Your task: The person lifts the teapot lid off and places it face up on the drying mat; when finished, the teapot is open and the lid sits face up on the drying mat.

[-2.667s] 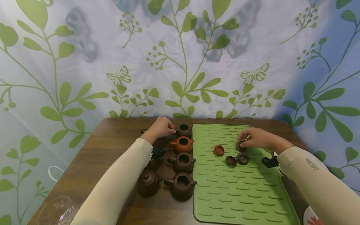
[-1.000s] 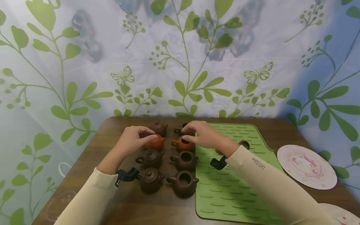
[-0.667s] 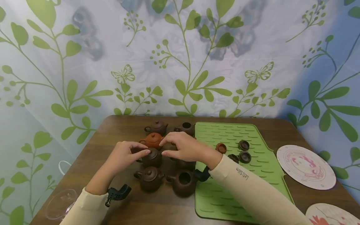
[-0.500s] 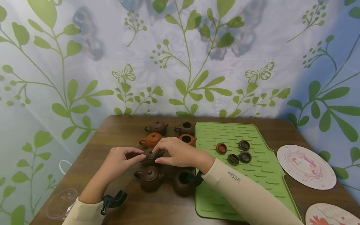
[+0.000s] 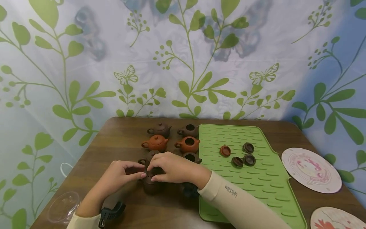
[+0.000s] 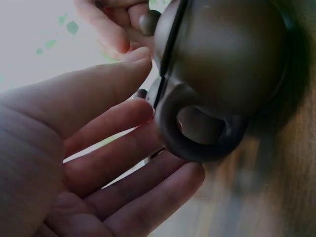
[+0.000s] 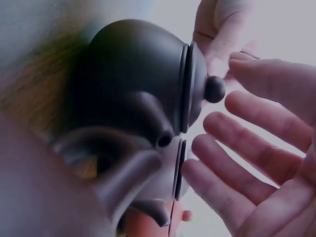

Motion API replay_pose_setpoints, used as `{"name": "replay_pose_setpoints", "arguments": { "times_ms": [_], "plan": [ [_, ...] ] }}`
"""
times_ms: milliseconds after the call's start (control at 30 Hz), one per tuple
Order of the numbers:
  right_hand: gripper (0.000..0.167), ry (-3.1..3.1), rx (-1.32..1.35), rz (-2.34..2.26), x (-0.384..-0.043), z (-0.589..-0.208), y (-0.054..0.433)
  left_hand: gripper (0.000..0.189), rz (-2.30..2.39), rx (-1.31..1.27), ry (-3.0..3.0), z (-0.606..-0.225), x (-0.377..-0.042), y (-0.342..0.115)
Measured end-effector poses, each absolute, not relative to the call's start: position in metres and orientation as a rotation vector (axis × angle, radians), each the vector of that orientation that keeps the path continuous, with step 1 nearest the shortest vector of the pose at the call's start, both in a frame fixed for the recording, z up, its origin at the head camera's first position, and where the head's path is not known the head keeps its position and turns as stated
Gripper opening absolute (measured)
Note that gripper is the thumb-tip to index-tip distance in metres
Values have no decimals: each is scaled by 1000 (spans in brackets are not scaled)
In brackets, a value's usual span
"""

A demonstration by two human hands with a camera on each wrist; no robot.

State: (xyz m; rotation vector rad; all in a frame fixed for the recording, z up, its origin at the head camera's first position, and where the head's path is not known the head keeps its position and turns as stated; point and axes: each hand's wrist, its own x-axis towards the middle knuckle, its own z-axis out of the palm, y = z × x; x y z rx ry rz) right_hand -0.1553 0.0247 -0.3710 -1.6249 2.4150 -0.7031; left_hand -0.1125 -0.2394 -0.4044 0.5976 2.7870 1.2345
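Observation:
My left hand [image 5: 118, 176] and right hand [image 5: 174, 168] meet over the nearest lidded dark brown teapot [image 5: 151, 189], which they partly cover in the head view. Seen from the left wrist, my left fingers spread near its looped handle [image 6: 197, 153] and lid edge; contact cannot be told. In the right wrist view, my loosely bent right fingers hover beside the lid knob [image 7: 215, 89], with a gap. Behind stand an orange lidded teapot [image 5: 155, 142] and a dark lidded one [image 5: 160, 129]. To the right is a column of lidless teapots, including an orange one [image 5: 188, 144].
On the green mat [image 5: 228, 197] lie an orange-brown lid [image 5: 225, 151] and dark lids [image 5: 249, 160]. Two patterned round plates, one whole [image 5: 311, 170] and one cut off [image 5: 331, 219], sit at right. A clear plastic piece [image 5: 63, 206] lies front left.
My right hand has left the lids on the mat and crossed to the left column. Both hands have moved from the back teapots toward the nearest one. The lidded teapots stay in place.

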Motion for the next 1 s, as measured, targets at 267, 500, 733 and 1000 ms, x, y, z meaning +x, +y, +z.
{"name": "replay_pose_setpoints", "arguments": {
  "times_ms": [267,500,733,1000],
  "plan": [
    [28,2470,-1620,-650,-149,-374,21,26,1257,655,2748,-412,-112,-243],
    [26,2487,-1629,-690,-148,-378,22,18,1285,714,2706,-414,-111,-244],
    [22,2513,-1608,-701,-145,-381,23,13,1310,799,2697,-416,-108,-245],
    [19,2551,-1604,-718,-144,-385,22,11,1311,783,2724,-418,-107,-245]
  ]
}}
